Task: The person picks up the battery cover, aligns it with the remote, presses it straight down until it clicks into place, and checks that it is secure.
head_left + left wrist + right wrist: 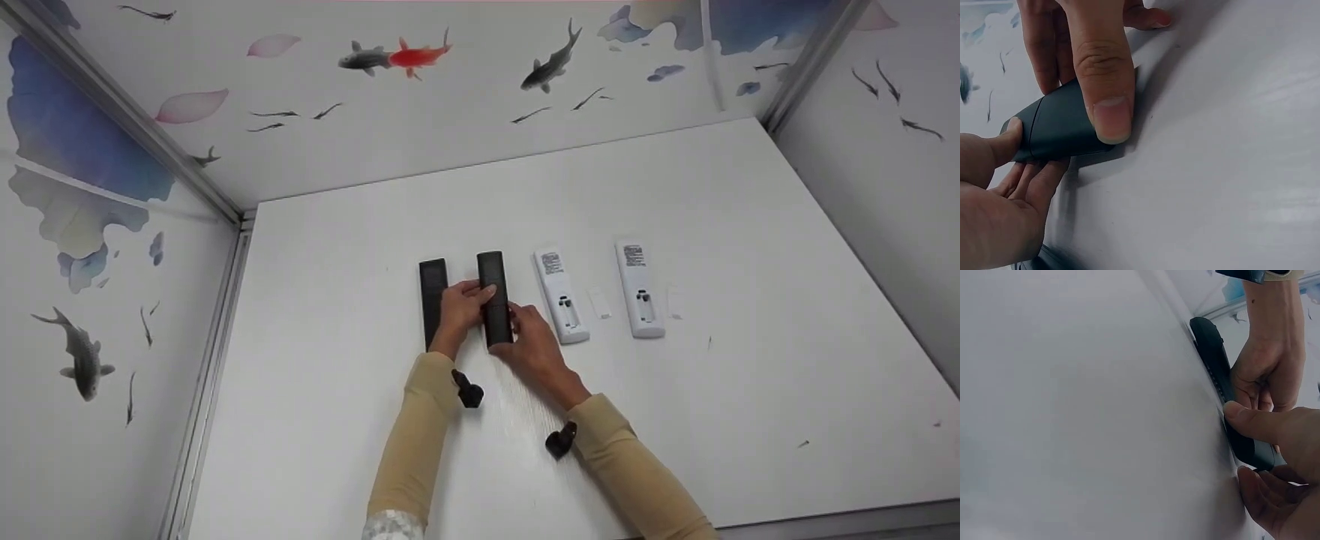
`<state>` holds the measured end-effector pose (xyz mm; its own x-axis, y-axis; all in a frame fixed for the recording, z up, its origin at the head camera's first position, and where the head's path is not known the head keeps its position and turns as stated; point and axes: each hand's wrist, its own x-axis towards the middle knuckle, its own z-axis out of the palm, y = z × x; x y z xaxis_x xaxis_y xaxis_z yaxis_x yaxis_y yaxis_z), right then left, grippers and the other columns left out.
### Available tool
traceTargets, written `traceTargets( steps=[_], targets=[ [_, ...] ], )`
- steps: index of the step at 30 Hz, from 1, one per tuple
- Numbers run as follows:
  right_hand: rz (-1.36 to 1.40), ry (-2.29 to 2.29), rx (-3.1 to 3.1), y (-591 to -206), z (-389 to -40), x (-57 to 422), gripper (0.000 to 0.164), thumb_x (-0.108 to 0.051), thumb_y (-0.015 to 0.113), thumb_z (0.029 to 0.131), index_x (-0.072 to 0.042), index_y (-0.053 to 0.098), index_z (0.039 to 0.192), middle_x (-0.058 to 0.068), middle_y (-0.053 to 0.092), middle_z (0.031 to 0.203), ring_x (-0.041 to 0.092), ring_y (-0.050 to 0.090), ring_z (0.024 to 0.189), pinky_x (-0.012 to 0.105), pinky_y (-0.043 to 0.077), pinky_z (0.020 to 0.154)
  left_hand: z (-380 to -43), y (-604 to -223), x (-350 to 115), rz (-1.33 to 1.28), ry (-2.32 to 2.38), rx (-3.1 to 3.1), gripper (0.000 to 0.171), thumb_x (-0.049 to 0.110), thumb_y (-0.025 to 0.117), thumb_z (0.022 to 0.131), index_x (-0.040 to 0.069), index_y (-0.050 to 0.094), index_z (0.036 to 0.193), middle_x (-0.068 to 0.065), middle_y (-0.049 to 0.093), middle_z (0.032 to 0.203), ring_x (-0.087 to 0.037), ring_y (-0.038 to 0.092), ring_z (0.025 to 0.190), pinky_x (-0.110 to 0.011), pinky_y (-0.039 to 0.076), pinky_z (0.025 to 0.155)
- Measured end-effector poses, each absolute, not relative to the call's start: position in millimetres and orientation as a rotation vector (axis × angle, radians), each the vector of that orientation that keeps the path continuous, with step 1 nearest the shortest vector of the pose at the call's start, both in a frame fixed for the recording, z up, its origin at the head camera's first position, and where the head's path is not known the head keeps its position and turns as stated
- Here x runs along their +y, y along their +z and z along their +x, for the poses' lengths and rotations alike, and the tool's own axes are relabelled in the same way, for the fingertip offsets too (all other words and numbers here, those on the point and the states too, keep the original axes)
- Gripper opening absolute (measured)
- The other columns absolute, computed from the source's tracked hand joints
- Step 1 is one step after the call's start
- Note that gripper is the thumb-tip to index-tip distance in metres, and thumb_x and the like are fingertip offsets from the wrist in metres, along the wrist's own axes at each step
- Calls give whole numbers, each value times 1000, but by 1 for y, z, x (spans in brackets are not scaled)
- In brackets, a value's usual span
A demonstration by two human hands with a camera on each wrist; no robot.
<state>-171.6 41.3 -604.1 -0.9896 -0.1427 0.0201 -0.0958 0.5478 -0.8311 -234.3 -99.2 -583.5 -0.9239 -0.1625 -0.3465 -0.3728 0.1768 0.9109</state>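
Observation:
A black remote control is held between both hands, with a thin seam across its casing. My left hand grips its middle from the left, thumb lying on the upper face. From the right, my right hand pinches the near end, its thumb by the bottom corner. In the left wrist view, the left thumb covers part of the remote, and the right hand holds the seamed end. The right wrist view shows the right thumb against the remote's edge. Some fingers are hidden beneath it.
A second black remote lies just left of my left hand, partly covered by it. Two white remotes lie to the right with uncovered battery compartments. Beside each lies a small white cover. Printed panels enclose the white table.

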Motion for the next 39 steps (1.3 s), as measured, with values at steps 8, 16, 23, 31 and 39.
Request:
traceTargets(
  steps=[8,16,23,31,39],
  targets=[
    [-225,-1488,2716,-605,-172,43,80,-12,88,72,-8,53,144,8,59,103,19,53,86,33,44,76,-235,-584,-97,-525,1782,2320,43,22,72,94,-3,64,127,-21,70,123,-29,69,112,-35,55,91],
    [-246,-1460,2707,-605,-174,44,76,-15,88,74,-8,55,142,8,56,97,18,50,85,32,43,74,-233,-575,-91,-563,1611,2502,39,24,72,93,-2,68,122,-20,73,115,-29,71,104,-36,55,87],
    [-198,-1422,2693,-606,-174,43,75,-16,87,77,-8,54,144,7,56,103,19,51,89,32,43,75,-231,-575,-89,-519,1435,2660,37,27,72,93,-2,71,116,-18,75,110,-29,71,99,-40,55,86],
    [-150,-1415,2684,-607,-173,41,71,-20,86,78,-9,56,141,8,54,106,20,51,89,32,43,74,-228,-579,-86,-498,1378,2744,37,28,71,94,-1,70,117,-17,74,110,-30,71,99,-44,55,88],
    [-158,-1407,2708,-606,-170,40,69,-18,85,80,-12,56,142,7,53,108,19,50,89,33,43,75,-224,-580,-81,-524,1358,2786,36,29,70,95,1,69,117,-15,73,104,-28,69,91,-44,54,84]
  ],
)
